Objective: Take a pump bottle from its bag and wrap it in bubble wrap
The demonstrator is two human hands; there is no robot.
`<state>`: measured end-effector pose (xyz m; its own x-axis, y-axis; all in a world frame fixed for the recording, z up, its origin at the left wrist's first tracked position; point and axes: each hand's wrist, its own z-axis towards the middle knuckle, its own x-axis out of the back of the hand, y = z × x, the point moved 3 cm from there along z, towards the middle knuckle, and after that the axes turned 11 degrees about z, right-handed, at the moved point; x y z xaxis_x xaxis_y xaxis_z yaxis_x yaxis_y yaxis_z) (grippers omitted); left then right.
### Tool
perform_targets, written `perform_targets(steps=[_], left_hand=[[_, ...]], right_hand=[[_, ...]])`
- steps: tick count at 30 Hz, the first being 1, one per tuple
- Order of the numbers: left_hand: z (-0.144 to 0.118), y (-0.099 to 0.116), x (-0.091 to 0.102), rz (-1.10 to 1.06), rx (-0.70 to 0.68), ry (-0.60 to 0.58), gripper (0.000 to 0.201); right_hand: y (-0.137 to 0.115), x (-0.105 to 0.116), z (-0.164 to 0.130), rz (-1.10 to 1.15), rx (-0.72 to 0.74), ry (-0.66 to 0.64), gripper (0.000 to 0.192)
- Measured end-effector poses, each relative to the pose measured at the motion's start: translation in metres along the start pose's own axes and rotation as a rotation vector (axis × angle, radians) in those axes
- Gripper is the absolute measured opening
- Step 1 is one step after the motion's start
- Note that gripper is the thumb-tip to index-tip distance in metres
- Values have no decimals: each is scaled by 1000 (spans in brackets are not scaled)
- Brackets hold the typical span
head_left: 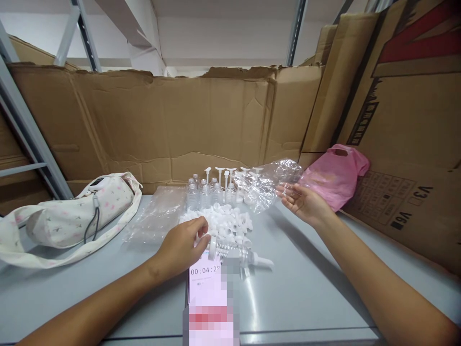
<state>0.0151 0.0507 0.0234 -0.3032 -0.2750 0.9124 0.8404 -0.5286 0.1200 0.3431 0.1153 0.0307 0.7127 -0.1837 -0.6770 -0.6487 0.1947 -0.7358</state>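
Gripping a clear bottle, left hand closed

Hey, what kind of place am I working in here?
Probably a warehouse or packing workstation: flattened brown cardboard sheets wall in a grey table, grey metal shelving struts rise at the left, and small clear plastic bottles stand in rows behind a heap of white plastic caps.

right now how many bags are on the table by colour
pink plastic bag: 1
clear plastic bags: 2
white patterned cloth bag: 1
total: 4
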Motion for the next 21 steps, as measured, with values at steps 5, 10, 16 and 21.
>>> perform_targets(steps=[5,10,16,21], left_hand=[[5,-2,2,34,23,23,14],[8,-3,-2,144,37,34,25],[7,4,-2,290,-49,115,27],[6,11,4,368,-201,256,22]], right_hand=[[0,1,1,-3,-6,-6,29],[1,1,1,-4,-7,-16,29],[0,-3,-3,-20,-17,-3,30],[0,-7,-7,-45,-28,-10,29]])
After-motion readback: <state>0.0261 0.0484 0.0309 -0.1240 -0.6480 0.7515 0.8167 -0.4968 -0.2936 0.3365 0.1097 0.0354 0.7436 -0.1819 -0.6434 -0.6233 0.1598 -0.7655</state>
